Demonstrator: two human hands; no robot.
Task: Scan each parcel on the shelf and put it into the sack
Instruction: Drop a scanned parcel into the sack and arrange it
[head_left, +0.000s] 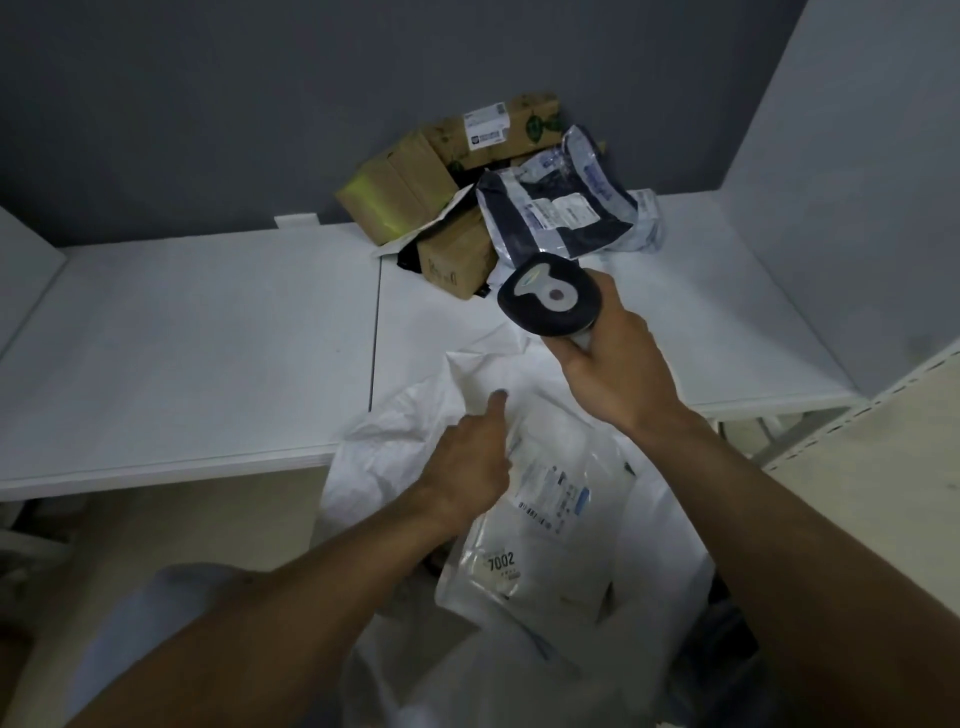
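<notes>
Holding flat white plastic mailer parcel (545, 525) by upper edge, left hand (467, 467) pinching; likely soft, light, slippery: grip a corner. Black handheld scanner (550, 296) clasped in right hand (613, 369).

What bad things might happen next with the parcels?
The left hand seems to hold the white parcel by one edge, so it might slip and miss the floppy sack. The dark bag leans on the stacked boxes on the shelf; pulling one out might topple the pile.
</notes>
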